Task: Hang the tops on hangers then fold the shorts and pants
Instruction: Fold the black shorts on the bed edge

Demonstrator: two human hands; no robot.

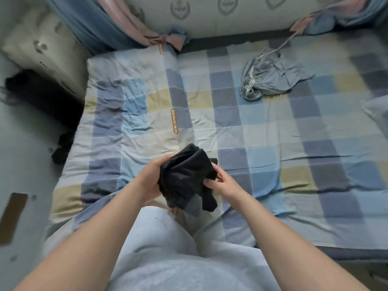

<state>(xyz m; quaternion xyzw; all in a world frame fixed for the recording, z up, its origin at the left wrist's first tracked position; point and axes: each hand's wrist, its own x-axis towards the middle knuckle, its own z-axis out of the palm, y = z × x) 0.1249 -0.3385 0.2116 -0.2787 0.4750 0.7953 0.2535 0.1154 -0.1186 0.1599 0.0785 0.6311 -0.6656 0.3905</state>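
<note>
A bunched black garment [185, 175] hangs above the near edge of the bed, held between both my hands. My left hand [154, 179] grips its left side, fingers wrapped round the cloth. My right hand [223, 182] pinches its right edge, with a loose black end dangling below. Which kind of garment it is I cannot tell. A crumpled grey-blue garment with a pale drawstring [270, 79] lies on the bed at the far right, well away from both hands.
The bed carries a blue, grey and yellow checked quilt [273, 133]. A padded headboard [231, 15] and blue and pink curtains [117, 24] stand behind it. A pale bedside cabinet [42, 53] is at the left, with dark items on the floor [62, 151].
</note>
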